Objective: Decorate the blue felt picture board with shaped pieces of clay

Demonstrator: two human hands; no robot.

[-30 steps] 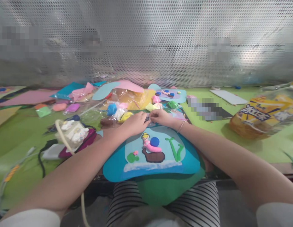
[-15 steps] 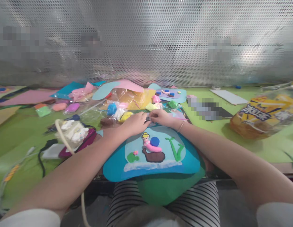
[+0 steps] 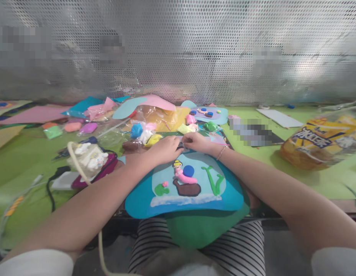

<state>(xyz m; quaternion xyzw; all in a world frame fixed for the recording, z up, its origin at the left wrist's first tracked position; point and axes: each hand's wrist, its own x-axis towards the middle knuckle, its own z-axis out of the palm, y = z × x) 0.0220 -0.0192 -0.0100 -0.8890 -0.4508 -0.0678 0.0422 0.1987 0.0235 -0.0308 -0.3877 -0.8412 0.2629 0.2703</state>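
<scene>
My left hand point(image 3: 167, 148) and my right hand point(image 3: 196, 141) meet just beyond the top edge of a blue foam sheet point(image 3: 233, 199). Their fingers are closed around a small dark, shiny thing point(image 3: 181, 145), perhaps wrapped in clear plastic; the fingers cover most of it. On the sheet lies a paler blue panel point(image 3: 200, 165) with a modelling-clay picture. It shows a pink figure point(image 3: 186, 178) with yellow hair, a blue disc point(image 3: 189, 171), a brown shape point(image 3: 189, 189), green strands point(image 3: 215, 182) and a white band along the bottom. A green sheet point(image 3: 205, 230) hangs below, over my lap.
Bagged clay lumps, including a blue one point(image 3: 135, 131) and a yellow one point(image 3: 153, 140), lie beyond my left hand. Left are a maroon case point(image 3: 109, 168) and cables. A drink bottle point(image 3: 312, 143) lies at right. Perforated metal point(image 3: 178, 46) stands behind the table.
Both hands stay in nearly the same place, fingers still together at the small dark thing. The view has shifted very slightly; the clay picture looks unchanged.
</scene>
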